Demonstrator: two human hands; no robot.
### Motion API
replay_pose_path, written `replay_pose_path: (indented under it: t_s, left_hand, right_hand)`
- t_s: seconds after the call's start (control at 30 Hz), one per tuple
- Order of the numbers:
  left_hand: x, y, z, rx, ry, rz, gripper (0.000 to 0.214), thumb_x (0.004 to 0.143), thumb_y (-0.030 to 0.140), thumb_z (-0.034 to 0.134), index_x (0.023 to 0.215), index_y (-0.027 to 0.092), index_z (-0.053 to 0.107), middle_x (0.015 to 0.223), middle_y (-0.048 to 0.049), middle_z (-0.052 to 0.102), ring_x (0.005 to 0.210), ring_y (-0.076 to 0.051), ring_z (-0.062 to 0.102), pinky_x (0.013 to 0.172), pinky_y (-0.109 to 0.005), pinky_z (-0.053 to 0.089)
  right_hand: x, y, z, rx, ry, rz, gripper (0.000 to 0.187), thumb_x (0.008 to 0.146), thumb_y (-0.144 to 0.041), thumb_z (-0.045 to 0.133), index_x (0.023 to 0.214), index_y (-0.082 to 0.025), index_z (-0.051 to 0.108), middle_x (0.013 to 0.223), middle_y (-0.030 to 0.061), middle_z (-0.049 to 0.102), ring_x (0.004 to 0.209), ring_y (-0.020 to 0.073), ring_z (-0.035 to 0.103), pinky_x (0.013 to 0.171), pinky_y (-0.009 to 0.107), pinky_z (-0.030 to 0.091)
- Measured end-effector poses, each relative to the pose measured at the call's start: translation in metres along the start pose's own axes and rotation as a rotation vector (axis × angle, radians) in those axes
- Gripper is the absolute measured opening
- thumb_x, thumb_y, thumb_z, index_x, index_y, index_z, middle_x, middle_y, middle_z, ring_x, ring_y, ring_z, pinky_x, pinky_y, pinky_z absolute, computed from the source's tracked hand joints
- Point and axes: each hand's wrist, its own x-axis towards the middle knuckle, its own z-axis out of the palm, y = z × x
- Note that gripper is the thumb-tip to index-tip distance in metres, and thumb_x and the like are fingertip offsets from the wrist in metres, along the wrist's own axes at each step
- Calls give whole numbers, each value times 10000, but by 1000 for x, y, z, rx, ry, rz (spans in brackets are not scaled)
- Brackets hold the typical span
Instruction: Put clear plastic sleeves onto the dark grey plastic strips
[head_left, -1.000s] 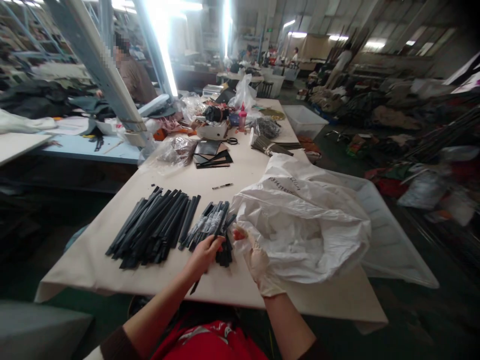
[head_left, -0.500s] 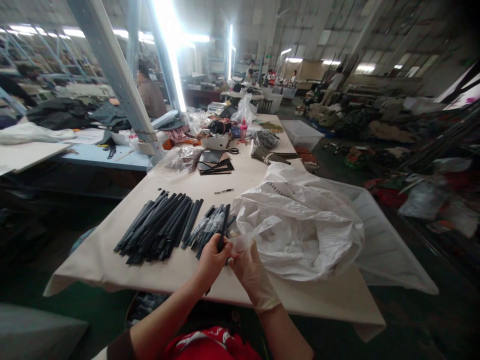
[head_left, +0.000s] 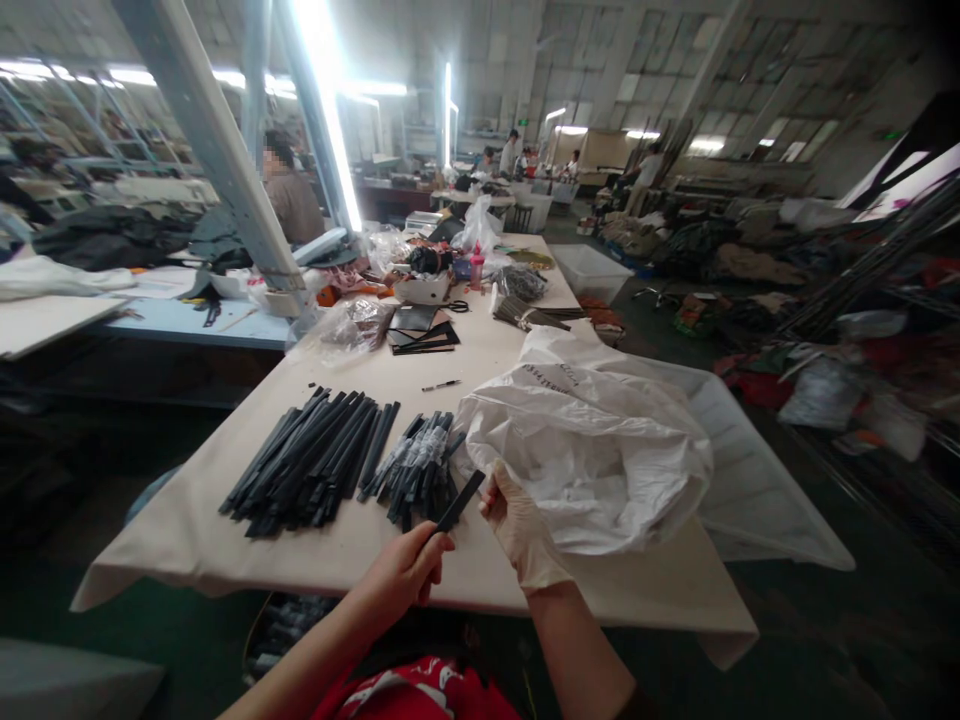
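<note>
My left hand (head_left: 409, 568) is closed around a flat black strip (head_left: 461, 500), which slants up to the right above the table. Beside the strip's upper end, my right hand (head_left: 519, 525) wears a pale glove with bare fingertips showing. Its fingers are pinched together, and I cannot make out what is between them. Just beyond the strip lies a small pile of black strip bundles (head_left: 420, 465) with clear wrapping round their middles. To its left spreads a larger pile of loose black strips (head_left: 311, 465). A big white plastic sack (head_left: 585, 450) lies open-mouthed to the right of my right hand.
The cream-covered table (head_left: 360, 555) holds a pen (head_left: 441, 385), scissors (head_left: 456, 306), black sheets (head_left: 424, 330) and clear plastic bags (head_left: 341, 335). A translucent bin (head_left: 757, 480) stands at the right edge. A slanted metal post (head_left: 217, 150) rises at the left. A person (head_left: 292, 195) is beyond it.
My left hand has lowered toward me, tilting the black strip to the right. My right hand has moved slightly right, away from it. The translucent film stretched between the hands no longer shows.
</note>
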Motion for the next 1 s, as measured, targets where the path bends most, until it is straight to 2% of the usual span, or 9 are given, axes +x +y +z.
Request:
replay_pose_path:
  t_s: [0.2,0.33,0.4,0.5,0.57,0.67,0.73,0.87,1.0]
  left_hand:
    - [4,4,-5,71,-46,-48,351,804,479,351,790,173,521,515,66,479,357,-64,405,372,-178,299]
    - [9,4,-14,-16,-92,-62,359,794,503,339,779,179,493,486,66,472,362,-79,419,381,-188,320]
    - [11,2,-19,-5,-110,-50,347,784,493,375,823,171,497,511,56,503,395,-88,453,412,-197,345]
    - [13,-2,-26,64,18,-7,407,779,462,417,1036,151,474,513,82,474,400,-89,405,418,-200,316]
    - [14,-1,-28,89,140,67,439,805,449,392,1124,152,443,498,100,413,420,-93,366,427,-200,292]
    - [17,-1,-32,109,177,144,372,825,450,396,1035,165,512,512,90,388,472,-94,365,451,-197,282]
    - [17,-4,-34,136,144,126,316,808,462,438,865,173,553,514,83,380,466,-85,351,440,-194,262]
    - [18,-3,-25,107,92,26,315,786,491,432,670,201,474,451,92,353,383,-78,325,391,-194,244]
    - [23,8,-19,63,178,69,309,780,478,389,623,214,415,446,83,381,383,-82,347,405,-198,276]
  right_hand:
    - [-7,5,3,-430,-75,-199,317,609,-410,763,547,-152,589,501,-47,477,493,68,376,494,227,297]
    - [-15,11,7,-612,-304,-106,282,625,-394,751,562,-155,615,527,-31,497,530,92,395,519,246,299]
    - [-14,10,6,-613,-286,-99,260,631,-398,746,614,-159,644,548,-27,510,534,94,393,521,247,303]
    - [-12,8,7,-608,-147,-204,278,642,-430,732,612,-170,638,516,-36,475,503,90,354,502,250,296]
    - [-16,11,10,-658,-206,-183,286,674,-449,703,639,-171,644,532,-30,489,515,95,382,513,251,316]
    - [-23,18,17,-724,-373,-72,324,704,-485,665,704,-161,667,592,-10,557,563,108,459,553,251,362]
    - [-23,17,19,-659,-358,-66,373,707,-527,642,740,-158,682,662,13,611,620,130,514,597,258,400]
    - [-14,19,23,-278,-149,-147,470,783,-589,506,912,-178,695,846,52,672,794,174,586,737,292,453]
    - [-9,41,27,-282,-275,-59,443,759,-539,575,921,-147,704,866,85,683,827,199,604,757,311,464]
